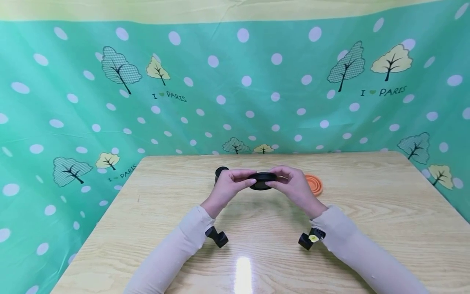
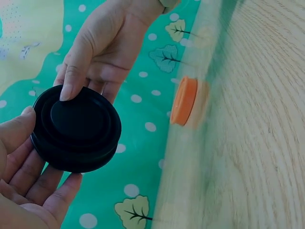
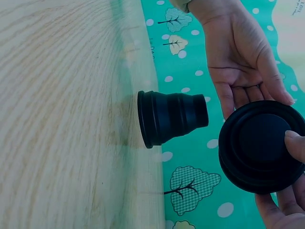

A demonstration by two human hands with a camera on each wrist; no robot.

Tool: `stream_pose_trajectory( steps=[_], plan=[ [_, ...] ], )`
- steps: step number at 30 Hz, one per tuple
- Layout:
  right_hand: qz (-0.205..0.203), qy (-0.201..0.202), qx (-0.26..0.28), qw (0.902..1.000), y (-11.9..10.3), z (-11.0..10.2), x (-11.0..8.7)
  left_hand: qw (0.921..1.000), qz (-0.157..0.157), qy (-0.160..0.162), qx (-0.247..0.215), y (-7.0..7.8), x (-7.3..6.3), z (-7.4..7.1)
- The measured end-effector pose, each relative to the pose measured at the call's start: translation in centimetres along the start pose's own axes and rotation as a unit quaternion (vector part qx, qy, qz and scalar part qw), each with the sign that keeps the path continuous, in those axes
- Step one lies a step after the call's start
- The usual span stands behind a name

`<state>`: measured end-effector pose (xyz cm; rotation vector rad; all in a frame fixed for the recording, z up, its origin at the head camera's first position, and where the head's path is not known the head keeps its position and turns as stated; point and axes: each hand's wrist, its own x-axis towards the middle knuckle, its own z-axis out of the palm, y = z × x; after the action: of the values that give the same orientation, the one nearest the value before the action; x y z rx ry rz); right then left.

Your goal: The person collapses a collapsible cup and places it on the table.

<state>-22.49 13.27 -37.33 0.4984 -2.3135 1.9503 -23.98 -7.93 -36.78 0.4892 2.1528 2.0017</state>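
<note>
A black collapsible cup (image 1: pixel 261 181), folded flat into a ringed disc, is held up above the table between both hands. My left hand (image 1: pixel 228 185) pinches its left edge, with the thumb on the near face and the fingers behind. On the opposite edge my right hand (image 1: pixel 293 187) grips it the same way. In the right wrist view a second black collapsible cup (image 3: pixel 174 117), stretched out tall, stands with its wide rim down, behind my left hand. An orange folded cup (image 1: pixel 315 185) lies beyond my right hand, partly hidden by it.
The wooden table (image 1: pixel 257 232) reaches back to a green dotted cloth (image 1: pixel 257 110) hanging behind it and at the left. Black wrist camera mounts (image 1: pixel 217 237) stick out inward from both sleeves. Light glares off the near table surface.
</note>
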Motion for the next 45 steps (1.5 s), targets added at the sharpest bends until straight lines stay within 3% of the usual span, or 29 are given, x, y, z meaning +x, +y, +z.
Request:
stream_pose_trajectory(
  steps=[15, 20, 23, 31, 34, 38, 45],
  plan=[
    [0.006, -0.031, 0.017, 0.9994, -0.2, -0.4, 0.1, 0.9999, 0.009, 0.011, -0.009, -0.2, 0.0, 0.0],
    [0.031, -0.051, -0.017, 0.9981, -0.2, -0.8, 0.3, 0.9996, 0.024, 0.011, -0.011, 0.1, -0.2, 0.0],
    [0.06, -0.078, -0.027, 0.9948, -0.3, -1.1, 0.3, 0.9992, 0.039, 0.005, -0.011, 0.2, -0.4, 0.0],
    [0.119, -0.16, 0.046, 0.9787, -0.3, -1.5, 0.6, 0.994, 0.108, -0.015, -0.013, 0.1, -0.4, 0.0],
    [0.127, -0.157, 0.058, 0.9777, -0.2, -1.4, 0.6, 0.9932, 0.115, -0.019, -0.006, 0.1, -0.4, -0.1],
    [0.127, -0.122, 0.051, 0.9831, 0.0, -1.1, 0.4, 0.9952, 0.094, -0.022, 0.015, 0.1, -0.4, -0.2],
    [0.087, -0.07, 0.015, 0.9936, -0.2, -0.8, 0.0, 0.9952, 0.068, -0.058, 0.041, 0.3, -0.2, -0.4]
  ],
)
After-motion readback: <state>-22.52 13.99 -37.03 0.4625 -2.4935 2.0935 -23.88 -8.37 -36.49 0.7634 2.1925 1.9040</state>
